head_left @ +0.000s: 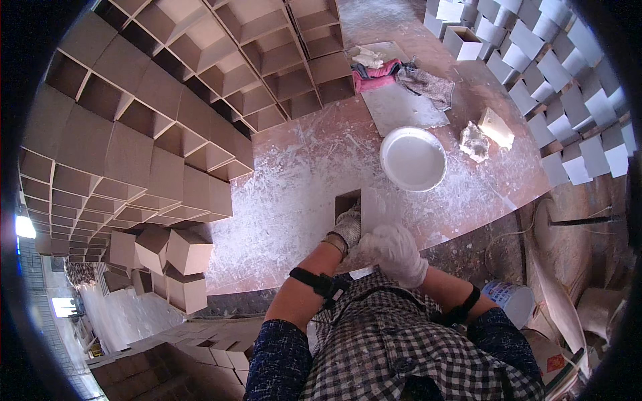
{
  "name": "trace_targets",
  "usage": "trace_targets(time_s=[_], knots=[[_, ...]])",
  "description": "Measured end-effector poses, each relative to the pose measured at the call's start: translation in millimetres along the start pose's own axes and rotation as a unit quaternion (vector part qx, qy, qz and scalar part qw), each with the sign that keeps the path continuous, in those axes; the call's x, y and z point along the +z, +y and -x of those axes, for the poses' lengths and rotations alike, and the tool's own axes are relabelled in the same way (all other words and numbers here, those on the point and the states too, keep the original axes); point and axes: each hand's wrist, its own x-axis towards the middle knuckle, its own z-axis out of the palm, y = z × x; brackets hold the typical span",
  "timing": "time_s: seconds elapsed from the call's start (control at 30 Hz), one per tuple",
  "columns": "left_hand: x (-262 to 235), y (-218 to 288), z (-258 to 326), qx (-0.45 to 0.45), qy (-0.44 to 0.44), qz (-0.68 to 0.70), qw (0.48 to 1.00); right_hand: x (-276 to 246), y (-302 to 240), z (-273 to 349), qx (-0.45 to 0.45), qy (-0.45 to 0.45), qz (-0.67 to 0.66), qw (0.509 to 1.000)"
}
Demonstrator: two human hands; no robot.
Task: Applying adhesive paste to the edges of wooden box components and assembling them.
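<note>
Both gloved hands are closing on the small open box [349,200] at centre frame; my left hand [348,227] is reaching inside it; my right hand [396,252] is gripping its near side below the white bowl [412,158].

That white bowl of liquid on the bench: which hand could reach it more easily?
Probably the right hand: it lies on the outside of the open box, on the same side as the bowl. The left hand appears tucked into the box's opening.
</note>
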Motion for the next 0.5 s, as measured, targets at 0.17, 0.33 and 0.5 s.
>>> trace_targets(time_s=[0.17, 0.33, 0.5], knots=[[-45, 84, 5, -0.063, -0.165, -0.207, 0.962, 13, 46, -48, 0.145, 0.194, -0.068, 0.968], [-34, 59, 6, -0.16, -0.115, 0.045, 0.979, -8, 18, -25, 0.061, 0.062, -0.022, 0.996], [-13, 38, 1, -0.016, -0.028, -0.08, 0.996, 2, 11, 22, -0.018, 0.067, -0.015, 0.997]])
